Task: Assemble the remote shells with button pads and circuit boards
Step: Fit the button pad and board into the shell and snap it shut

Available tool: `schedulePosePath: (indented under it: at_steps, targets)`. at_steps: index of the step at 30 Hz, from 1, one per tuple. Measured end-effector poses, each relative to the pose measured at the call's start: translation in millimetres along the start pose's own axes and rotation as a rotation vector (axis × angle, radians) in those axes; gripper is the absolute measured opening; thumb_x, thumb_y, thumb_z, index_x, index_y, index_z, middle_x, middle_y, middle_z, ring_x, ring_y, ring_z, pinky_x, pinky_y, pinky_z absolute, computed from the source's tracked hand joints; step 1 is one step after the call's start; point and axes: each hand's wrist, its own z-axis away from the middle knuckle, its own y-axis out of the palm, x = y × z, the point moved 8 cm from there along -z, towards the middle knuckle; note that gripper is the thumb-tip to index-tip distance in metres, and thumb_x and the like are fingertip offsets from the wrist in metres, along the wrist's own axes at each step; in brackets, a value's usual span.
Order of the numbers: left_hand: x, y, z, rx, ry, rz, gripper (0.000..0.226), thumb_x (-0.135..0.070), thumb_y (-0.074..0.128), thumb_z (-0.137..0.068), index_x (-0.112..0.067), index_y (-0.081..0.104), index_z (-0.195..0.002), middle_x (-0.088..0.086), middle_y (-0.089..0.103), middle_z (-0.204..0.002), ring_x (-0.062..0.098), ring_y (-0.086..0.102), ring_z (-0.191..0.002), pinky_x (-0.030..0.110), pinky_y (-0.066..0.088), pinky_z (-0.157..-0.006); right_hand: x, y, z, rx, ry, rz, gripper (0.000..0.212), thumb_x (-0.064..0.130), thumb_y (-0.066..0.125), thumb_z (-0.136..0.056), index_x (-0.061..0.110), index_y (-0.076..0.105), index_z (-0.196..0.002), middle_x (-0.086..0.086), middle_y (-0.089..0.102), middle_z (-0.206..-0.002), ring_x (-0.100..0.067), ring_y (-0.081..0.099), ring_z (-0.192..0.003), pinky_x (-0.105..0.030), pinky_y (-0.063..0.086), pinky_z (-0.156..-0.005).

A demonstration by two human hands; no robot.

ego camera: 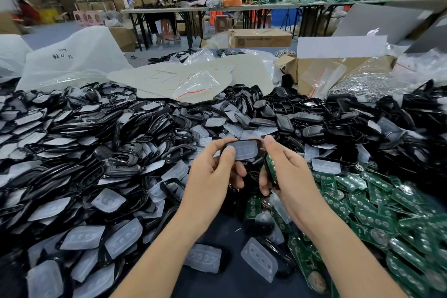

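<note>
Both my hands hold a black remote shell [243, 143] with a translucent button pad [244, 150] seated in it, above the middle of the table. My left hand [214, 172] grips the shell's left end, thumb lying on the pad. My right hand [281, 164] pinches the shell's right end with its fingertips and also keeps a green circuit board [270, 169] tucked against its palm. Heaps of black shells [101, 133] and loose pads [79, 237] lie to the left, and green boards [377, 210] are piled to the right.
A cardboard box [343, 72] with plastic bags and metal parts stands at the back right. Grey sheets [174, 80] and white bags [70, 60] lie behind the heap. Loose pads [260, 259] lie on the dark tabletop near me. People work at far tables [217, 6].
</note>
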Motion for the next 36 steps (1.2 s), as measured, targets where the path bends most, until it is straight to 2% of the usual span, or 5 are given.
schedulePosePath:
  at_steps: [6, 19, 26, 32, 36]
  targets:
    - [-0.8, -1.1, -0.8, -0.01, 0.014, -0.01, 0.019, -0.02, 0.047, -0.107, -0.022, 0.063, -0.116, 0.0, 0.067, -0.069, 0.015, 0.059, -0.057, 0.022, 0.05, -0.059, -0.3, -2.5, -1.2, -0.011, -0.026, 0.022, 0.015, 0.032, 0.064, -0.098, 0.042, 0.075, -0.103, -0.001, 0.055, -0.05, -0.013, 0.048, -0.044, -0.024, 0.042, -0.043]
    - [0.1, 1.7, 1.5, 0.02, -0.031, 0.144, 0.04, -0.032, 0.031, -0.111, -0.013, 0.064, -0.122, 0.01, 0.067, -0.078, 0.023, 0.057, -0.061, 0.031, 0.051, -0.064, -11.2, -6.2, -6.7, -0.032, 0.002, -0.012, 0.013, 0.018, 0.067, -0.098, 0.026, 0.074, -0.105, 0.004, 0.07, -0.066, -0.01, 0.05, -0.044, -0.023, 0.04, -0.039]
    - [2.3, 3.2, 0.7, 0.013, 0.004, 0.037, 0.017, -0.025, 0.052, -0.104, -0.017, 0.064, -0.095, 0.002, 0.062, -0.075, 0.014, 0.056, -0.064, 0.025, 0.05, -0.061, -12.1, -3.8, -4.7, -0.003, 0.001, 0.024, 0.013, 0.022, 0.068, -0.097, 0.025, 0.068, -0.11, 0.007, 0.066, -0.057, -0.009, 0.049, -0.04, -0.021, 0.04, -0.038]
    - [4.4, 2.5, 1.8, -0.044, 0.032, -0.136, 0.026, -0.036, 0.054, -0.102, -0.013, 0.063, -0.092, -0.005, 0.059, -0.062, 0.009, 0.055, -0.057, 0.021, 0.047, -0.056, -12.7, -2.3, -3.4, 0.017, -0.01, 0.103, 0.013, 0.03, 0.071, -0.095, 0.042, 0.068, -0.097, -0.001, 0.059, -0.05, -0.014, 0.049, -0.04, -0.022, 0.041, -0.04]
    - [8.3, 3.7, 1.9, -0.043, -0.013, -0.121, 0.023, -0.032, 0.049, -0.106, -0.017, 0.064, -0.097, 0.014, 0.067, -0.074, 0.038, 0.064, -0.067, 0.053, 0.055, -0.066, -15.6, 5.4, -1.2, 0.111, 0.015, 0.159, 0.01, 0.033, 0.069, -0.096, 0.042, 0.067, -0.101, -0.004, 0.062, -0.054, -0.016, 0.051, -0.042, -0.022, 0.043, -0.044]
